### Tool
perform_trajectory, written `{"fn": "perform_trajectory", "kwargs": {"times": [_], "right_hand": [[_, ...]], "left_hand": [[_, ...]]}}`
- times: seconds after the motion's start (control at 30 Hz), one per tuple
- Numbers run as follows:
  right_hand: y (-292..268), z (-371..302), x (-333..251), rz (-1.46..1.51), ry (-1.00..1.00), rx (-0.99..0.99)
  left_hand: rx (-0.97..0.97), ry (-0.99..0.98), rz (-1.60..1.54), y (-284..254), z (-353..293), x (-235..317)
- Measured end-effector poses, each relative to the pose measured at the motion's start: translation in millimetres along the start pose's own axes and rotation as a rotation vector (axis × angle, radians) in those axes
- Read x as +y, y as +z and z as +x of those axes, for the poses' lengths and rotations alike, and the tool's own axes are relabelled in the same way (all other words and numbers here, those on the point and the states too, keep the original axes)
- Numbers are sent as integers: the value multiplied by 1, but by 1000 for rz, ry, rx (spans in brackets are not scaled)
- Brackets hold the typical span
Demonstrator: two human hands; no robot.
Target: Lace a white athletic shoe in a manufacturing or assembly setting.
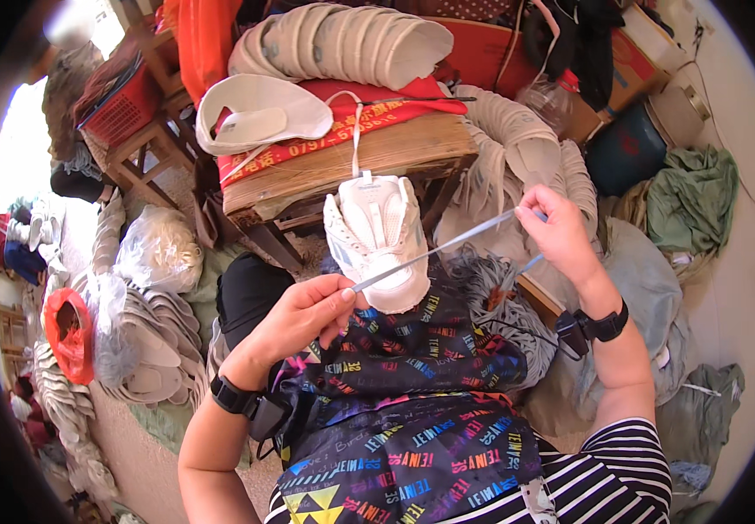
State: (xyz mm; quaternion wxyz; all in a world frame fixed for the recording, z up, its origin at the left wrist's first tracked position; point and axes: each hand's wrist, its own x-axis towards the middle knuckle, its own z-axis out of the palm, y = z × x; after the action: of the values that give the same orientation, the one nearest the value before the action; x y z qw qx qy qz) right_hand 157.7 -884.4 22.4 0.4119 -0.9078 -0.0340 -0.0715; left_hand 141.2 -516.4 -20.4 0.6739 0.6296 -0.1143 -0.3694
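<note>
A grey-blue shoelace point(456, 239) is stretched taut on a slant across the front of me. My left hand point(308, 314) pinches its lower end, while my right hand point(561, 234) grips it higher up, and a short tail hangs below that hand. Behind the lace, a white shoe upper point(376, 223) rests over my lap with its rounded toe toward me and its tongue toward the bench. A white cord point(356, 144) runs from the tongue up to the bench. Beside my right knee lies a thick bundle of grey laces point(524, 345).
Just ahead stands a wooden bench point(351, 166) with a red cloth, another white upper point(264, 118) and a nested row of uppers point(334, 44). More stacked uppers point(517, 131) lie to its right. Bags and piled shoe parts point(155, 341) cover the floor at left.
</note>
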Motion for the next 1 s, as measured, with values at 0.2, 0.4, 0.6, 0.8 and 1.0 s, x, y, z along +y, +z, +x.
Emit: {"fn": "perform_trajectory", "kwargs": {"times": [0.2, 0.4, 0.6, 0.8, 1.0], "right_hand": [[24, 9, -11, -610, -400, 8], [106, -16, -69, 332, -182, -401], [110, -2, -61, 407, -145, -493], [110, 14, -47, 97, -202, -304], [118, 17, -37, 3, -178, -226]], "left_hand": [[76, -8, 62, 13, 10, 8], [130, 81, 206, 29, 31, 9], [164, 75, 178, 26, 33, -3], [315, 247, 67, 16, 46, -29], [344, 274, 152, 20, 52, -22]]}}
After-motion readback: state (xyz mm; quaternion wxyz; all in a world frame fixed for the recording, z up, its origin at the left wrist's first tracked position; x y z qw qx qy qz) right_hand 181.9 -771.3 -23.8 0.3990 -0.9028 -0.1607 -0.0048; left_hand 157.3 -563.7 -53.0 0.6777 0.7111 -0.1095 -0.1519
